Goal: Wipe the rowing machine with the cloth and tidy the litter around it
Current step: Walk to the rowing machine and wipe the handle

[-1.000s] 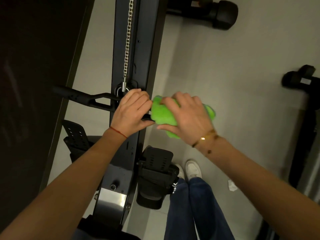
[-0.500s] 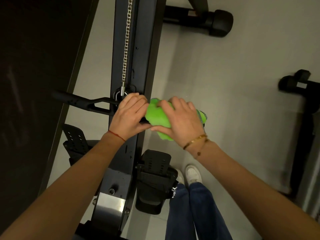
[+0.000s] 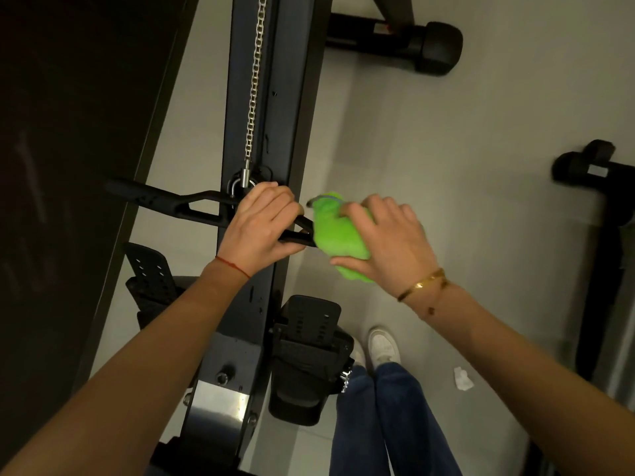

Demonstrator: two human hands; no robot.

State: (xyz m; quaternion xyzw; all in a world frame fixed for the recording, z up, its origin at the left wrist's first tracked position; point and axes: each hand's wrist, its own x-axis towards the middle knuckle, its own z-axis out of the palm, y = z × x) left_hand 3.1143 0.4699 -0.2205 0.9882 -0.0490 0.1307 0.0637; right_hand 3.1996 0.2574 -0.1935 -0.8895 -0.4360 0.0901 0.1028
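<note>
The rowing machine's dark rail (image 3: 292, 97) runs up the middle of the view, with a metal chain (image 3: 254, 80) ending at the black pull handle (image 3: 161, 201). My left hand (image 3: 261, 228) grips the handle's centre part over the rail. My right hand (image 3: 385, 238) holds a bright green cloth (image 3: 336, 231) wrapped around the handle's right grip, which the cloth hides. A crumpled white scrap of litter (image 3: 462, 378) lies on the floor at the lower right.
Two black footrests (image 3: 309, 352) (image 3: 147, 273) flank the rail below my hands. My white shoes (image 3: 381, 348) stand on the pale floor beside the right footrest. Other black gym gear sits at the top (image 3: 412, 46) and right edge (image 3: 598, 207). A dark panel (image 3: 68, 166) fills the left.
My right hand with the cloth slid in toward the handle's centre and has now moved back outward to the right along the grip. My left hand has kept its hold.
</note>
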